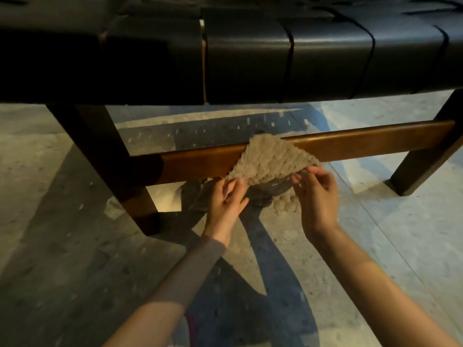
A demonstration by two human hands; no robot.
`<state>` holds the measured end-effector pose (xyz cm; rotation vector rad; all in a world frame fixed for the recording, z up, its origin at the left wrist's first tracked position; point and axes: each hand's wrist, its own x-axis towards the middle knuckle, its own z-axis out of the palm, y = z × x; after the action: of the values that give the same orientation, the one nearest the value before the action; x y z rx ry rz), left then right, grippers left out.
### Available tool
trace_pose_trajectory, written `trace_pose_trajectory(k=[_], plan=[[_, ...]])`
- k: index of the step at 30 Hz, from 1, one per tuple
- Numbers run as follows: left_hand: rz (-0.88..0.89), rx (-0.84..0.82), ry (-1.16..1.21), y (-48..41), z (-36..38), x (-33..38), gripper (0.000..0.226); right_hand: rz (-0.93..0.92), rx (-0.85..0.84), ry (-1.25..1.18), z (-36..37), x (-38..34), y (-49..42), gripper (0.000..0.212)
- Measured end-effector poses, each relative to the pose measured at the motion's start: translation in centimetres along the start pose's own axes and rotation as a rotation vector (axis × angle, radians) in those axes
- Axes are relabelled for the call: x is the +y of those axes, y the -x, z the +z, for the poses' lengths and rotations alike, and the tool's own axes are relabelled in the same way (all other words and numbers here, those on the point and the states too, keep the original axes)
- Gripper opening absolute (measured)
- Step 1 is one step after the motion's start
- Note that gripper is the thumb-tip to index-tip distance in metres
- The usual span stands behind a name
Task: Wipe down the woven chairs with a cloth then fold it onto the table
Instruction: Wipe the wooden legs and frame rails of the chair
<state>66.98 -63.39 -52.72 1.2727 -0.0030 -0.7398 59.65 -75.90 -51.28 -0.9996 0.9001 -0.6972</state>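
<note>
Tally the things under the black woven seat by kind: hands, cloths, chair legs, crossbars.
bare hands: 2, the left hand and the right hand, each pinching the cloth
fluffy beige cloth: 1
dark wooden chair legs: 2
brown wooden crossbar: 1
Total: 6

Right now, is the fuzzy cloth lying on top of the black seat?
No, the cloth is against the wooden crossbar below the seat, pinched by the left hand and right hand.
</note>
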Motion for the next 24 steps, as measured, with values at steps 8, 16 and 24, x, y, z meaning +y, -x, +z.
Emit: trace_pose_trajectory(k=[8, 16, 24], plan=[[-0.124, 0.054, 0.043, -1.5, -0.4, 0.5, 0.042, 0.377, -0.215, -0.147, -1.2, -0.3, -1.1, 0.022], [-0.247, 0.146, -0.096, -1.2, -3.7, -1.6, 0.042, 0.313, -0.121, 0.213, -4.2, 0.9, -1.1, 0.025], [0.116, 0.294, -0.89, -0.1, -5.6, -3.2, 0.057, -0.448, 0.021, 1.007, -6.5, 2.9, -0.9, 0.022]])
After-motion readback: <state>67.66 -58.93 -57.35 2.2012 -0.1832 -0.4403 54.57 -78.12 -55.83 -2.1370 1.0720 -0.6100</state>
